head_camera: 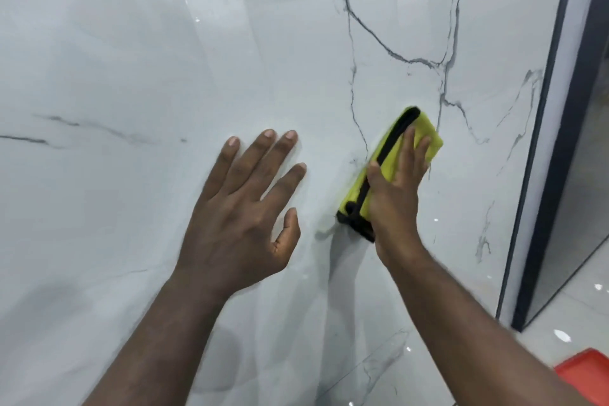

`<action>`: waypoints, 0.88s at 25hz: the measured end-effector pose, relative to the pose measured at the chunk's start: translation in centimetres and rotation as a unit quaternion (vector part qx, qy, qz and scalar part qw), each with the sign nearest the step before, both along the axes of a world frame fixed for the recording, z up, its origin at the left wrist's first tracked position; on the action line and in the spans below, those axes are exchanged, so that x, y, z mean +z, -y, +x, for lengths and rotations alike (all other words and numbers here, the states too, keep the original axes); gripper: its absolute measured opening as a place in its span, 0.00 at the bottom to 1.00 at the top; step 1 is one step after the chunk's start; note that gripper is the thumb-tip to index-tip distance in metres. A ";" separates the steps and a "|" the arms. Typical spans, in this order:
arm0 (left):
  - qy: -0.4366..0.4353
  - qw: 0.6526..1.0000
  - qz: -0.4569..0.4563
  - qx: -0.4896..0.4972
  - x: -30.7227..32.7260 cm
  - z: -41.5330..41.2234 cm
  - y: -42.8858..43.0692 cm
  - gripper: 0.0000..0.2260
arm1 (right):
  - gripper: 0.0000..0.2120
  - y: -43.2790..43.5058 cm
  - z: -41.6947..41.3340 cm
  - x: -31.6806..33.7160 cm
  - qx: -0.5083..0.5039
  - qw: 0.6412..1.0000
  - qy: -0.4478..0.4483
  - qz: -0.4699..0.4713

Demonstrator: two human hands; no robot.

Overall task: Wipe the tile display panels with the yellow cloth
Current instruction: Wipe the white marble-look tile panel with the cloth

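yellow cloth (pixel 432 138) half hidden under the flat-fingered right hand (pixel 395 198) on the panel (pixel 197 59); left hand (pixel 240 217) spread flat alongside.

Left hand (pixel 237 208), right hand (pixel 395 198): bare forearms (pixel 158 339), short nails (pixel 269 133).

cloth (pixel 392 163) on panel (pixel 230 53), right

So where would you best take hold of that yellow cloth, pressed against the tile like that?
Probably on its broad front face, coming straight at the panel. The yellow cloth is a folded flat pad lying against it, leaving no room behind. A flat palm over the middle, as the right hand has it, thumb by the black trim, should steady it.
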State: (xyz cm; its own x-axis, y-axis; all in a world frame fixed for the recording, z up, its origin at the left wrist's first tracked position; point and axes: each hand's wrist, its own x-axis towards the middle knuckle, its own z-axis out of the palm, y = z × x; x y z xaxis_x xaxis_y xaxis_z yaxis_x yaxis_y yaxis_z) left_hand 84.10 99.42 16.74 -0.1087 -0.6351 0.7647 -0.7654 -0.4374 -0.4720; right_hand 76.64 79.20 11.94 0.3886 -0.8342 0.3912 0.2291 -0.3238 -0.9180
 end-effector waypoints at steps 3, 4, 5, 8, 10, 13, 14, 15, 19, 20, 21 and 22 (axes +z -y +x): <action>-0.025 0.995 -0.086 0.052 0.0 -1.0 -4.0 0.20 | 0.33 -4.1 0.0 0.8 0.001 0.942 -0.014 -0.336; -0.024 0.992 -0.106 0.069 0.2 -1.1 -5.7 0.19 | 0.32 -5.8 -0.2 -0.2 0.034 0.896 -0.038 -0.441; -0.018 0.990 -0.115 0.083 0.5 -1.3 -7.5 0.19 | 0.32 -6.6 -0.5 -0.6 0.050 0.872 -0.054 -0.484; 0.006 0.987 -0.122 0.101 1.8 -1.3 -12.3 0.19 | 0.35 -7.3 0.6 3.2 -0.003 0.967 -0.018 -0.253; 0.008 0.986 -0.130 0.104 2.2 -1.2 -14.4 0.19 | 0.36 -9.3 1.3 7.0 -0.019 0.982 -0.007 -0.186; 0.012 0.983 -0.142 0.112 2.4 -1.0 -17.3 0.20 | 0.32 -16.2 1.4 5.8 0.020 0.869 -0.027 -0.493; 0.012 0.983 -0.141 0.115 2.2 -0.7 -18.4 0.21 | 0.31 -17.7 0.9 4.0 0.061 0.841 -0.061 -0.535; 0.010 0.983 -0.140 0.115 1.9 -0.4 -19.4 0.21 | 0.32 -18.1 0.4 2.7 0.061 0.835 -0.066 -0.543; 0.001 0.986 -0.123 0.109 0.5 1.2 -21.8 0.25 | 0.35 -16.9 1.3 6.2 -0.028 0.971 -0.052 -0.230; -0.002 0.987 -0.117 0.107 0.0 1.6 -22.0 0.27 | 0.36 -17.5 1.5 7.5 -0.018 0.974 -0.047 -0.221; -0.003 0.988 -0.111 0.108 -0.4 1.9 -22.1 0.29 | 0.35 -19.0 1.6 8.0 -0.024 0.953 -0.034 -0.301; 0.002 0.988 -0.107 0.111 -0.8 2.2 -22.1 0.30 | 0.34 -20.2 1.7 7.3 -0.017 0.912 -0.015 -0.409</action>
